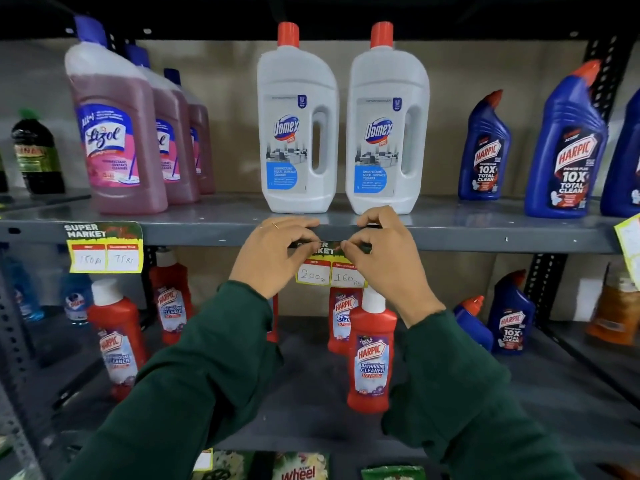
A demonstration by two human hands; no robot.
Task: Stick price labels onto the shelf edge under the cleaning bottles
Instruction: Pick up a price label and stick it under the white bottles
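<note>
A yellow price label marked 200 and 160 hangs against the grey shelf edge, just below two white Domex bottles. My left hand pinches the label's top left corner, and my right hand pinches its top right. My fingers hide most of the label's dark top strip. Another label, marked 150 and 75, is stuck to the edge under the pink Lizol bottles. A third yellow label shows at the far right, cut off by the frame.
Blue Harpic bottles stand on the right of the upper shelf, and a dark bottle on the far left. Red Harpic bathroom cleaner bottles stand on the lower shelf. Detergent packs lie at the bottom.
</note>
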